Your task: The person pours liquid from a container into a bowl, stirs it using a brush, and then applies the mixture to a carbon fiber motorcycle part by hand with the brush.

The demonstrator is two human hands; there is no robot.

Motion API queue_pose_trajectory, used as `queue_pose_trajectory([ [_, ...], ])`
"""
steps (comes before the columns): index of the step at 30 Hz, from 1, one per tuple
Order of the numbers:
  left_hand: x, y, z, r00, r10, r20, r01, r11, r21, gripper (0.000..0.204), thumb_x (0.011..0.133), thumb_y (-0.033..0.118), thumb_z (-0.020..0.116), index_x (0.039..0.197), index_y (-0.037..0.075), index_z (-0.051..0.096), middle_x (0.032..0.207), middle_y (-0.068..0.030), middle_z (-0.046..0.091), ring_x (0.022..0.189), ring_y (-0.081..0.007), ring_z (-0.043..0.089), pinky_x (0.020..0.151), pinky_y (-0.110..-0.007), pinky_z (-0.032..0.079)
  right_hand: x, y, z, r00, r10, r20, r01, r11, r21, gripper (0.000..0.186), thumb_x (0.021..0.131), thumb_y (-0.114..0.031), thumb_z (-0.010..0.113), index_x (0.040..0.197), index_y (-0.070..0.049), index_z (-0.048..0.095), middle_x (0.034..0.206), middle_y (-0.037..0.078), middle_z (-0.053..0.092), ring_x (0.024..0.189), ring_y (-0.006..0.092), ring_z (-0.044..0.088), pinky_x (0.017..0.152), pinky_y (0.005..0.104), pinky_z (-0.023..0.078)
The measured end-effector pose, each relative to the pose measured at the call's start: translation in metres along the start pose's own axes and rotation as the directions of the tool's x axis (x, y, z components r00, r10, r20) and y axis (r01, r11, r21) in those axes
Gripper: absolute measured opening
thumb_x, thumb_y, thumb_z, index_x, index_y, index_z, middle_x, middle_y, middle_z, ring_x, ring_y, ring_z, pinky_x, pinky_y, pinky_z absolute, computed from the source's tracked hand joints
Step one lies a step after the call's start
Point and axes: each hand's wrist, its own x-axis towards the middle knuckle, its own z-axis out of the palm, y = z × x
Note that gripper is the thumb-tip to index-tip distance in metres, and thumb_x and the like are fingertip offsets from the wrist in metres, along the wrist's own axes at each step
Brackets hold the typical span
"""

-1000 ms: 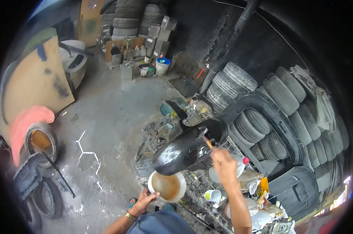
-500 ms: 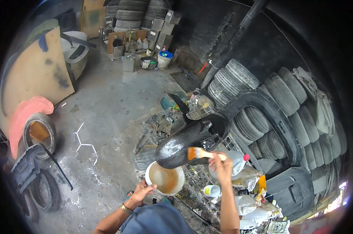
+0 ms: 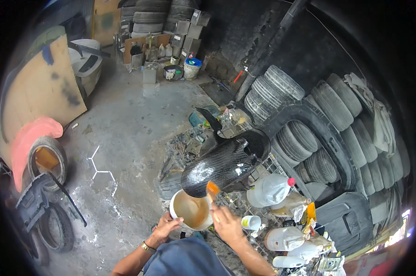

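My left hand [image 3: 168, 225] grips a white bowl [image 3: 191, 210] of amber liquid, thumb over the rim. My right hand [image 3: 225, 221] is closed around a brush [image 3: 212, 189] with orange bristles, which is raised beside the bowl's right rim. Just above both stands a glossy black carbon-weave part [image 3: 217, 168] on a cluttered mesh stand, with a dark curved arm [image 3: 210, 119] at its back. To the right of my right hand are a clear jug [image 3: 264, 192] with a red cap and a small white cup [image 3: 250, 222].
Bottles [image 3: 281, 238] crowd the stand's lower right. Stacked tyres [image 3: 333, 105] and a black panel [image 3: 337, 223] line the right side. At left lean a wooden board [image 3: 37, 92], a pink panel [image 3: 28, 138] and loose tyres [image 3: 58, 232]. Buckets [image 3: 192, 69] stand at the back.
My right hand and brush have moved down and left from the black part toward the bowl, uncovering more of the jug. My left hand has shifted slightly left with the bowl.
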Motion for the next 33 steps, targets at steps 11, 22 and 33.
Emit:
queue_pose_trajectory([
  [11,-0.011,0.0,0.007,0.994,0.014,-0.112,-0.012,1.0,0.015,0.049,0.085,0.026,0.071,0.122,0.002,0.05,0.114,-0.0064,0.06,0.099,-0.016,0.06,0.084,-0.033,0.052,-0.016,0.007,0.015,0.925,0.023,0.38,-0.151,0.939,0.31,0.024,0.091,-0.022,0.06,0.111,-0.009,0.064,0.098,0.006,0.064,0.09,0.0222,0.063,0.073,0.0324,0.055],
  [22,-0.021,-0.004,0.02,0.986,0.026,-0.165,-0.024,1.0,0.01,0.057,0.083,0.034,0.071,0.127,0.004,0.05,0.123,-0.0067,0.058,0.112,-0.0181,0.055,0.094,-0.039,0.046,0.01,0.049,-0.003,0.878,0.367,0.307,-0.404,0.223,0.887,0.02,0.092,-0.009,0.061,0.111,-0.006,0.067,0.087,0.006,0.069,0.067,0.0142,0.064,0.058,0.0273,0.049],
  [33,-0.021,0.007,0.046,0.973,0.077,-0.217,-0.086,0.996,-0.035,0.068,0.081,0.035,0.073,0.128,-0.005,0.045,0.122,-0.0147,0.056,0.11,-0.0228,0.057,0.095,-0.04,0.046,0.008,0.095,-0.054,0.919,0.356,-0.167,-0.22,0.818,0.532,0.025,0.082,-0.002,0.069,0.107,-0.005,0.065,0.079,0.011,0.063,0.06,0.0228,0.064,0.05,0.0329,0.049],
])
